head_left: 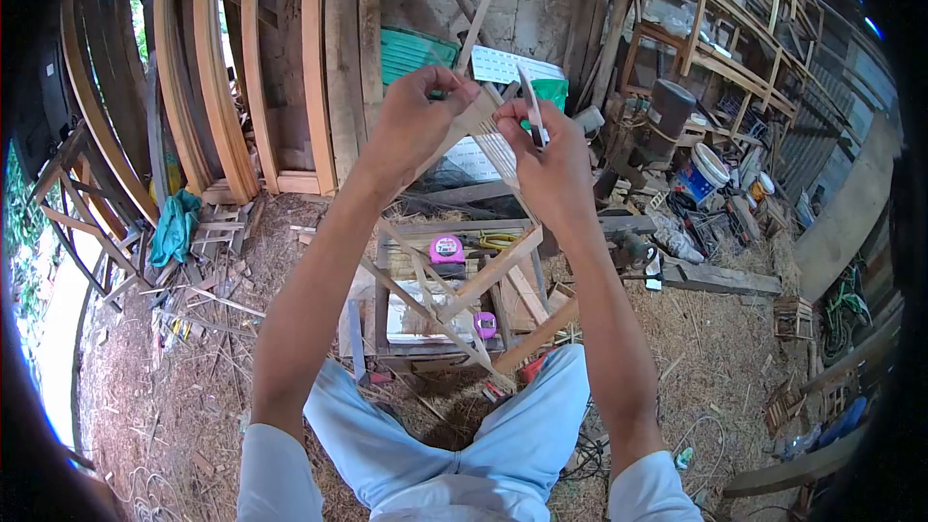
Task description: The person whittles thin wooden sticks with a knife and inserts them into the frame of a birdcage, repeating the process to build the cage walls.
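Observation:
My left hand [419, 121] is raised in front of me, its thumb and fingers pinched together on something thin that I cannot make out. Close to its right, my right hand [548, 150] is closed around a knife [530, 101], whose blade points up. Between and behind the hands are thin wooden strips [495, 150] of a light frame. Crossed wooden slats [440, 314] of this frame stand over a low wooden bench. On the bench lie a pink tape measure [447, 249], a second pink tape measure [485, 325] and yellow-handled pliers [498, 241].
Wooden frames [208, 77] lean against the wall at the left, near a green cloth [174, 227]. Green crates [416, 56] stand behind my hands. At the right are a white bucket [710, 166], a dark cylinder [670, 108] and a beam [720, 277] on the straw-littered ground.

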Demonstrator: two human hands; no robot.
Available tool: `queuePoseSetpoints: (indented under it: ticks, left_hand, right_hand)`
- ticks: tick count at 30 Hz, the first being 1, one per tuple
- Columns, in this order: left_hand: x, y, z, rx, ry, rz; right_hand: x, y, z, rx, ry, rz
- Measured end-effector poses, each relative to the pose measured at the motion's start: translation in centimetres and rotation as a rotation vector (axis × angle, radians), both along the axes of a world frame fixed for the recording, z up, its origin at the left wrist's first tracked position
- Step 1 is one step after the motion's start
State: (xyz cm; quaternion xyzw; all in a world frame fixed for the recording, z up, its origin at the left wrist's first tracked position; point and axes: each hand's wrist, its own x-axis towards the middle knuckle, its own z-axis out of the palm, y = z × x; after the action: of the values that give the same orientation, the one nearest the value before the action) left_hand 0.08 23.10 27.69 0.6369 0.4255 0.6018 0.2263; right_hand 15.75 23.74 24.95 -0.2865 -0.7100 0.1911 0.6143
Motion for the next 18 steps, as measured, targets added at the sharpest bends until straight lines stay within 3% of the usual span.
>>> queuePoseSetpoints:
  ticks: [1,3,6,14,16,18]
  left_hand:
    - [0.0,0.0,0.0,0.043,0.016,0.018]
    - [-0.2,0.7,-0.6,0.078,0.038,0.058]
    - [0.2,0.5,-0.4,0.067,0.046,0.108]
    - [-0.8,-0.4,0.4,-0.089,0.218,-0.007]
    - [-0.9,-0.3,0.3,-0.146,0.051,-0.050]
    - [-1.0,-0.2,0.2,-0.147,0.058,-0.047]
  right_hand:
    - [0.0,0.0,-0.1,-0.003,0.009,-0.004]
    - [0.0,-0.2,-0.5,0.168,-0.196,-0.255]
    - [-1.2,0.5,-1.6,0.234,-0.146,-0.364]
    - [-2.4,0.6,-2.0,0.140,-0.061,-0.315]
    - [-2.7,0.7,-1.9,0.134,-0.045,-0.294]
    - [-2.9,0.7,-1.9,0.127,-0.061,-0.297]
